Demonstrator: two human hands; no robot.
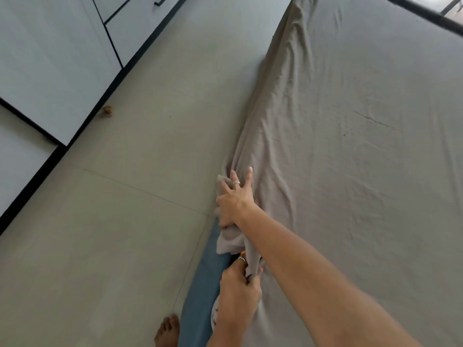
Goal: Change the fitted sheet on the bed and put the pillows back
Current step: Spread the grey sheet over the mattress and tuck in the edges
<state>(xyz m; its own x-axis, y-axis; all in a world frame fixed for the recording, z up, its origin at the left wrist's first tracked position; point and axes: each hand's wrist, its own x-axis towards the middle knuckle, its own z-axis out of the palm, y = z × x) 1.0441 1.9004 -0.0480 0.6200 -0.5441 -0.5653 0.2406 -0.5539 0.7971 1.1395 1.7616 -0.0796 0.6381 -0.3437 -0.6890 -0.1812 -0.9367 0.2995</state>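
A taupe fitted sheet (350,126) covers the top of the bed, wrinkled along its left edge. Below that edge the blue mattress side (204,284) shows bare. My right hand (231,200) reaches forward along the edge and grips a bunched fold of the sheet, two fingers stretched out over the fabric. Closer to me, my left hand (239,286) pinches the hanging sheet hem between thumb and fingers. No pillows are in view.
Pale tiled floor (125,209) runs along the left of the bed. White wardrobe doors with black trim (55,71) stand at the far left. A small brown scrap (107,110) lies by the wardrobe base. My bare foot (167,330) stands beside the mattress. A black bed frame (426,15) borders the far end.
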